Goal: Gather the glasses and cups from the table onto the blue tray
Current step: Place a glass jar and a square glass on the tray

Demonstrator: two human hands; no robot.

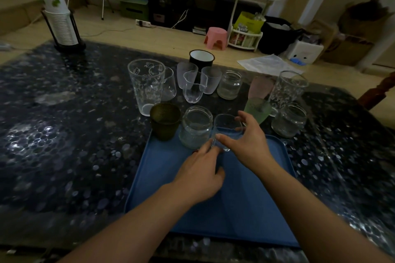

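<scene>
Right hand (245,145) fingers grip small glass (227,129) at tray (245,209) far edge, beside jar (195,127). Left hand (201,174) fingers loosely curled, tips at glass base. Set it down flat, just clear of jar; release gently.

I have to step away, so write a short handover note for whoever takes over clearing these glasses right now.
Right hand holds the small clear glass at the blue tray's far edge, fingers curled round it. Left hand reaches toward the same glass; whether it touches is unclear.
Done: the dark green cup and a glass jar stand at the tray's far edge.
Left: the tall printed glass, black mug, frosted cups, green cup, other jars and glasses remain on the table.
</scene>
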